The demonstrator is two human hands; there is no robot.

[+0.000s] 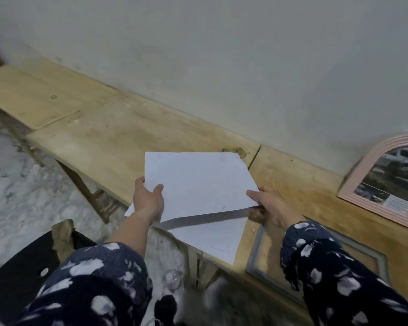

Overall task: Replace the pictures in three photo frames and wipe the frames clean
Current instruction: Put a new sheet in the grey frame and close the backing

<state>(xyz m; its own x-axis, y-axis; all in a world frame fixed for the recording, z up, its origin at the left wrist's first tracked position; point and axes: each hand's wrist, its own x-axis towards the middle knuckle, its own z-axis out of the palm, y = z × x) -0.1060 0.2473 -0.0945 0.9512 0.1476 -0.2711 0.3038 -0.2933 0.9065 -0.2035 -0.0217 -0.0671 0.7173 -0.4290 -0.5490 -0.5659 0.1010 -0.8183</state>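
Wall [222, 55]: pale, plain, far beyond the fingertips.
Table [118, 128]: long wooden top under both hands, running from far left to near right.
Grey frame [257, 260]: flat on the table, beneath the right wrist, near side; part hidden by the sleeve.
Pink arched frame [353, 191]: picture still in it, well right of the right hand, apparently leaning on the wall.
Upper sheet [198, 182]: white, held just above the table; long axis runs left-right between the two hands.
Lower sheet [212, 238]: white, lying below the held one, toward the wrists, overhanging the table's edge.
Left hand [149, 201]: fingers closed in a pinch on the upper sheet's left edge, thumb on top.
Right hand [271, 205]: fingers pinching its near right corner.
Key relation: grey frame lies nearest the right hand; judged the likelier destination.
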